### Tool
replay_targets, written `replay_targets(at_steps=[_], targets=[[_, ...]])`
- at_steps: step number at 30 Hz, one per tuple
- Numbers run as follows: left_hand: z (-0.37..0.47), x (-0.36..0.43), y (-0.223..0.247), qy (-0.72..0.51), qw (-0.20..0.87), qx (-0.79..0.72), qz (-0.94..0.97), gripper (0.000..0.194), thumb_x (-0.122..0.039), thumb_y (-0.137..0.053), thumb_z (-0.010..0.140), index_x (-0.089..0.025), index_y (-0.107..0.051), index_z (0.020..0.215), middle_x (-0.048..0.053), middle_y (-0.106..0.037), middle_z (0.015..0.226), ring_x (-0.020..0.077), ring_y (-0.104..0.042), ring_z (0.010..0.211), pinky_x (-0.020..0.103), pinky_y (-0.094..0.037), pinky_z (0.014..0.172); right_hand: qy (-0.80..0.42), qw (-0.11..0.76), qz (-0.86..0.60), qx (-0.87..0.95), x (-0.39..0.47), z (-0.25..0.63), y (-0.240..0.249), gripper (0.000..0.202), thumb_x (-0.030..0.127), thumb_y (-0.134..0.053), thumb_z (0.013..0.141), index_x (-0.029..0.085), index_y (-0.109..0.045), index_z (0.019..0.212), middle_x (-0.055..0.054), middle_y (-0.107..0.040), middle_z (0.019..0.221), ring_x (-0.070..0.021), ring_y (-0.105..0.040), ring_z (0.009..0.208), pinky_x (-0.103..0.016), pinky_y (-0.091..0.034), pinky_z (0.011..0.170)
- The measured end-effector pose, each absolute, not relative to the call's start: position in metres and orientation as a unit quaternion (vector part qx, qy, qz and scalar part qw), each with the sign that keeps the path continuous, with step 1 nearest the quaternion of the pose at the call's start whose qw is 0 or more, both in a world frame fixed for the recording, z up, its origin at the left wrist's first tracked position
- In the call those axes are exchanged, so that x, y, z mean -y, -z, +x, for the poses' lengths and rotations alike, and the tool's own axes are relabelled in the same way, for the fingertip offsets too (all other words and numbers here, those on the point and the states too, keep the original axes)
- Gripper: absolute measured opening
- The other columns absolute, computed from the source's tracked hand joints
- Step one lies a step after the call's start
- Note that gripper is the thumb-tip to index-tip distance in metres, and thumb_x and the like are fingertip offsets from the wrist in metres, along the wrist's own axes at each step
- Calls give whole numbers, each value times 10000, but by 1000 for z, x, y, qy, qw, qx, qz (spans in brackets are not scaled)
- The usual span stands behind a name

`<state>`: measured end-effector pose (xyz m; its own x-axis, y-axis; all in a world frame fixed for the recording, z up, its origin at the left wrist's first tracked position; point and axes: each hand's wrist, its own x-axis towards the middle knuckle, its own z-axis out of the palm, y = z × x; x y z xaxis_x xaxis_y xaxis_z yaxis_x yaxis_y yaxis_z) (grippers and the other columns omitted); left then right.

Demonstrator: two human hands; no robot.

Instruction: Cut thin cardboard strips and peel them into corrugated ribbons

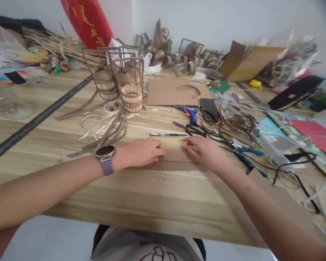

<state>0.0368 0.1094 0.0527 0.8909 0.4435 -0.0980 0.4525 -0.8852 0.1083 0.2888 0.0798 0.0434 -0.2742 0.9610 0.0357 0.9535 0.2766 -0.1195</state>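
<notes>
My left hand [144, 152], with a watch on its wrist, rests palm down at the left part of a brown cardboard strip [176, 166]. Its fingers stretch out over the strip, partly bent, without gripping it. Over the strip's right end is my right hand [205, 150], fingers apart and curved; its fingertips are near the pen [168, 134]. Whether those fingertips touch the cardboard I cannot tell. Just beyond the hands lie black-handled scissors [192, 128] and a blue glue gun [188, 113].
Small slatted buckets [132, 98] with tall handles stand at the back left, beside thin wood strips [108, 128]. Behind are a cardboard sheet [168, 92] and a phone [209, 110]. Pliers [247, 159] and tangled brown strips [237, 119] crowd the right. A dark metal bar [43, 116] crosses the left.
</notes>
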Motion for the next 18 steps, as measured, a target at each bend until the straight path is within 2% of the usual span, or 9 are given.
replay_targets(at_steps=[3, 9, 18], targets=[[38, -114, -53, 38, 60, -233, 970, 225, -221, -511, 970, -206, -632, 1160, 97, -602, 1118, 244, -562, 1008, 355, -466, 871, -22, 86, -601, 794, -61, 325, -46, 329, 308, -420, 941, 159, -697, 1039, -130, -722, 1035, -264, -664, 965, -374, -497, 855], [38, -123, -45, 9, 46, -253, 966, 239, -210, -476, 984, -188, -627, 1167, 107, -606, 1115, 244, -558, 1039, 361, -460, 896, 2, 115, -667, 736, -31, 379, -39, 363, 431, -460, 915, 176, -706, 993, -119, -719, 984, -280, -674, 883, -407, -520, 790], [34, -121, -38, 1, 11, -253, 967, 258, -215, -454, 997, -198, -622, 1192, 110, -606, 1136, 251, -543, 1052, 364, -461, 893, -9, 128, -636, 761, -20, 359, -31, 315, 374, -461, 939, 185, -704, 1000, -122, -704, 985, -273, -656, 935, -410, -516, 847]])
